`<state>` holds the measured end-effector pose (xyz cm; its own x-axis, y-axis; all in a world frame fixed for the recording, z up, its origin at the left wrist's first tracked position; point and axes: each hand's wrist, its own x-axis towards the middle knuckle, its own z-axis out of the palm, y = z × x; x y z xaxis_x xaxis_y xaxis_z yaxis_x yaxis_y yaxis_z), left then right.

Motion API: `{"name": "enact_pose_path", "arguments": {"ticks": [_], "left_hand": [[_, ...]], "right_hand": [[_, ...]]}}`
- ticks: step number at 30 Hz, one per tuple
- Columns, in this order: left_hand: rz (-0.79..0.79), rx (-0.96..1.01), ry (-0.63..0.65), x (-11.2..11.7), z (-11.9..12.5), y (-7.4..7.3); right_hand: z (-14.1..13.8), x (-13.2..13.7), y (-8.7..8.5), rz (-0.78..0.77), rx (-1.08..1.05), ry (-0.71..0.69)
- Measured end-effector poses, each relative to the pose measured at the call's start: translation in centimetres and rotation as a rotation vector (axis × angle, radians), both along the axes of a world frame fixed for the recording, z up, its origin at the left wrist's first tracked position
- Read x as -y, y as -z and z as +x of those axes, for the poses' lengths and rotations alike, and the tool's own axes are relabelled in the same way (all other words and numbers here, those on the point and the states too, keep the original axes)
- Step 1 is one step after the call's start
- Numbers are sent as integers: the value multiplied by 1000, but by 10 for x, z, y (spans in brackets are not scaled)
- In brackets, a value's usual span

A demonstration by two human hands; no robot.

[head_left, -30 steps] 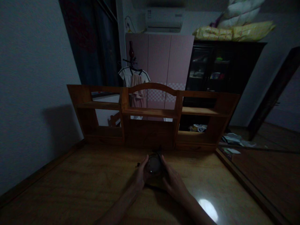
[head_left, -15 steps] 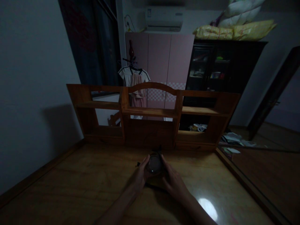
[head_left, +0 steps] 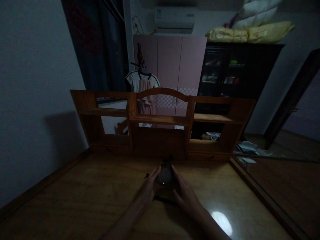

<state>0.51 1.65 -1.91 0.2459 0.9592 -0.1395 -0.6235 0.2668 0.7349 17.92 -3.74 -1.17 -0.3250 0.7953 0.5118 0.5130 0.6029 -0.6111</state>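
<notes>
A small, round, dark object with a glossy grey top [head_left: 165, 175] is gripped between both hands, low in the middle of the head view. The dim light hides its exact kind. My left hand [head_left: 151, 181] is curved round its left side, thumb along the rim. On the opposite side, my right hand [head_left: 182, 188] presses against it with its fingers partly hidden. Just below the object, a thin dark strip [head_left: 166, 200] lies on the wooden tabletop [head_left: 105, 190]. Small dark pieces [head_left: 147, 175] show left of it and beyond it, too dim to name.
A wooden shelf unit [head_left: 162, 119] stands along the far edge of the tabletop. A raised wooden rim [head_left: 260, 195] borders the right side. Behind are pink wardrobe doors [head_left: 169, 63], a black cabinet [head_left: 250, 66] and hanging clothes [head_left: 142, 81]. A wall [head_left: 37, 116] rises at left.
Both hands keep hold of the round object in nearly the same place. The glint on its top has shifted slightly.
</notes>
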Motion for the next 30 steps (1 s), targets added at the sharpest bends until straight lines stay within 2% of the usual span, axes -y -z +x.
{"name": "enact_pose_path", "arguments": {"ticks": [17,25,30], "left_hand": [[72,-41,0,3,0,-3],[56,-82,-22,3,0,0],[84,-83,13,1,1,3]], "right_hand": [[0,0,-2,-6,-7,12],[-2,0,-3,2,-23,2],[-1,-1,-1,-13,-24,15]]}}
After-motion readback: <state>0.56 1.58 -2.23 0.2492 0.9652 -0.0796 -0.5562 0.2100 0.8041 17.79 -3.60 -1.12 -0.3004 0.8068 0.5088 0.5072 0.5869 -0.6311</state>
